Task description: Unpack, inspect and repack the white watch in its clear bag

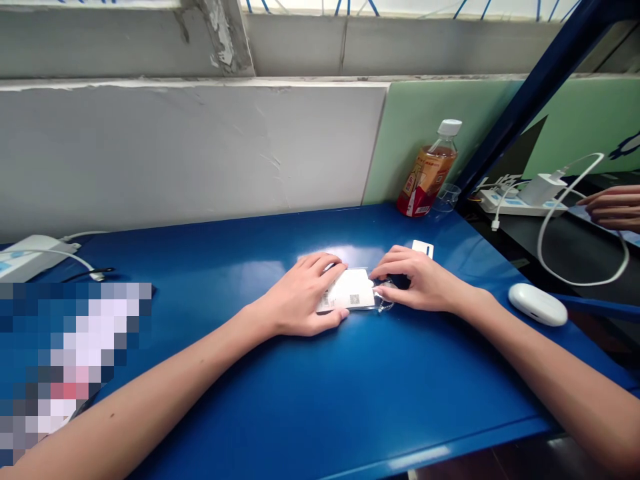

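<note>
A white card (353,283) with a small printed square code lies on the blue table in a clear sleeve (367,307). My left hand (305,297) grips its left end, fingers over the far edge and thumb along the near edge. At the right end, the thumb and fingertips of my right hand (420,280) pinch the sleeve's end; whether they also grip the card is hard to see. A small ball chain (386,307) hangs out beside my right thumb. Just behind that hand lies another small white piece (424,249) with a dark slot, partly covered.
A drink bottle (429,173) and a clear cup (447,198) stand at the back right. A white earbud case (538,305) sits by my right forearm. Power strips lie left (37,253) and right (520,200), with a looped white cable (543,247). Another person's hand (617,207) shows far right.
</note>
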Demonstrator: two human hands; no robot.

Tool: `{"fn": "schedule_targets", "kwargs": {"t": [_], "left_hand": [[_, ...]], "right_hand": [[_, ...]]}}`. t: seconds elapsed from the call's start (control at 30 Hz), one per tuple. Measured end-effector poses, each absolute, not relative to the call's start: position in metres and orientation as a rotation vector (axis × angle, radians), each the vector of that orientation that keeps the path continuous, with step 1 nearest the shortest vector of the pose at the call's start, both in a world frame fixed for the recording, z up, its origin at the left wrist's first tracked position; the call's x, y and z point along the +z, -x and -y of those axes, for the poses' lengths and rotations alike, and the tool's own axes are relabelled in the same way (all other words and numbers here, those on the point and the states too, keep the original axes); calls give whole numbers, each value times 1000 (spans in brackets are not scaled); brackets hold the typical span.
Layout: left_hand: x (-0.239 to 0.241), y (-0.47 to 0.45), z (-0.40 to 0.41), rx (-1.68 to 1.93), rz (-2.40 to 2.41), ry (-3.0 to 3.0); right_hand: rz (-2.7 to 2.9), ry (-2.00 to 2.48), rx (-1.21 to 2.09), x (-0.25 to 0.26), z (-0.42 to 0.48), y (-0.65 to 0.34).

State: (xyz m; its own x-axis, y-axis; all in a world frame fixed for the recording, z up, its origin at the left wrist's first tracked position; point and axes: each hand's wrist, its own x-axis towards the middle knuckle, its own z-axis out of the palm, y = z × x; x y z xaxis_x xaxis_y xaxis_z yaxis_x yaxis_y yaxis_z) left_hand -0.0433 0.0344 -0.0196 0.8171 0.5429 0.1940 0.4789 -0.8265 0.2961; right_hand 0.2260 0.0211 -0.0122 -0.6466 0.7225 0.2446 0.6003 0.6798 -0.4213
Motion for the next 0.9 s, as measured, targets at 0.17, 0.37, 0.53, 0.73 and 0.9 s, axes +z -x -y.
{"fn": "schedule_targets", "kwargs": {"t": [0.17,0.37,0.53,0.73,0.9], "left_hand": [[-20,44,-34,441,-809,-2732],[-22,45,-34,478,-776,-2718],[-23,45,-34,486,-780,-2722],[-23,46,-34,516,-765,-2710],[-22,47,-35,531,-777,-2692]], "right_hand": [[2530,966,363,-15,-21,-227],[2489,959,388,-24,-21,-223],[2456,978,409,-33,-21,-220],[2540,984,292,-22,-23,-225],[2614,1078,318,-5,-27,-242]]}}
